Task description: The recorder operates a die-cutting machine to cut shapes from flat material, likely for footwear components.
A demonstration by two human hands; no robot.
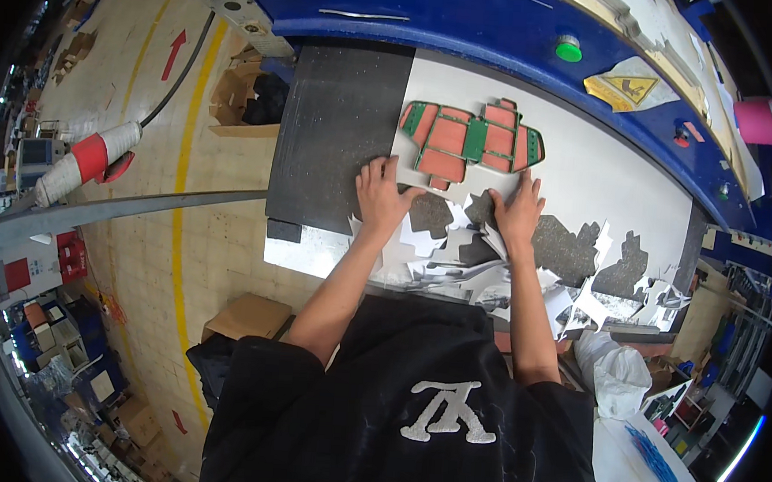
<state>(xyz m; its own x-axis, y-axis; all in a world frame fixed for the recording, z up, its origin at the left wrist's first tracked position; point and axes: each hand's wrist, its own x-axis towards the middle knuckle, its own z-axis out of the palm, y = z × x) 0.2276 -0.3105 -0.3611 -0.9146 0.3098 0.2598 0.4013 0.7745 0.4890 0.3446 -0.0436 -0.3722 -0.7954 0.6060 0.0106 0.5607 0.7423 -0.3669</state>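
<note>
A cutting die [473, 140], green with pink-red pads set between its walls, lies on a large white sheet [607, 162] over the dark press bed [341, 106]. My left hand [384, 195] rests with its fingers apart by the sheet's left edge, just below the die's lower left. On the other side, my right hand [517, 215] has its fingers spread, the fingertips close to or touching the die's lower right edge. Neither hand is wrapped round anything. White scraps [464, 272] with jagged cut edges lie between and below my hands.
The blue press [505, 36] spans the far side, with a green button [568, 48]. More scraps [590, 302] lie at the bed's near right edge. Left stand a cardboard box [235, 99] and a metal bar [140, 208]. A white sack [618, 374] sits at my right.
</note>
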